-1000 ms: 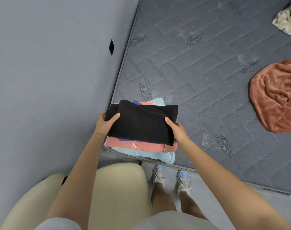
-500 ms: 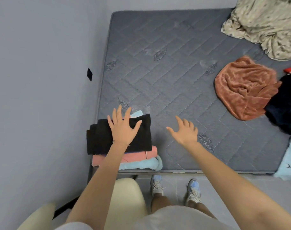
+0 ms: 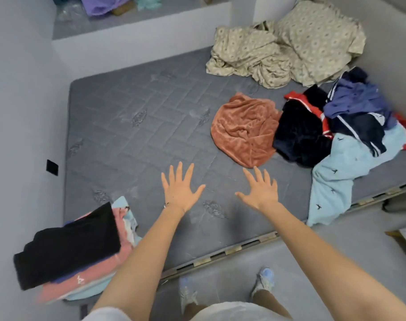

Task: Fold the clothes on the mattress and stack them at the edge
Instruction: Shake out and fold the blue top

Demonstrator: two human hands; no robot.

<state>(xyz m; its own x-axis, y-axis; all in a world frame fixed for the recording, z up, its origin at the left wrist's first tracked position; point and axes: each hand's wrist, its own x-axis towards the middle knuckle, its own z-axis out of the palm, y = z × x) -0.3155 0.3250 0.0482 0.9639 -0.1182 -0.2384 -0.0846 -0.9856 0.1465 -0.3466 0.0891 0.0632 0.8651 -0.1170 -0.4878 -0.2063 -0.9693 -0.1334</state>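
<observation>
Grey quilted mattress lies under both hands, and neither holds anything. The left hand is spread flat with its palm down and its fingers straight and splayed, over the near middle of the mattress. Whether it touches the fabric I cannot tell. The right hand, just beside it, is spread the same way. Its fingertips are near the rust cloth but apart from it.

The folded stack sits at the near left corner, right at the mattress edge, with a black piece on top and pink and pale blue layers below. Between the stack and the rust cloth, open quilting runs from the near edge to the far wall. To the right, a dark garment touches the rust cloth. A tangle of clothes in navy, blue and red lies against the dark garment. A pale blue garment hangs over the near edge. A beige sheet is bunched at the far right.

The stack is blurred, so its lower layers are hard to count. The tangle hides how many pieces it holds.
</observation>
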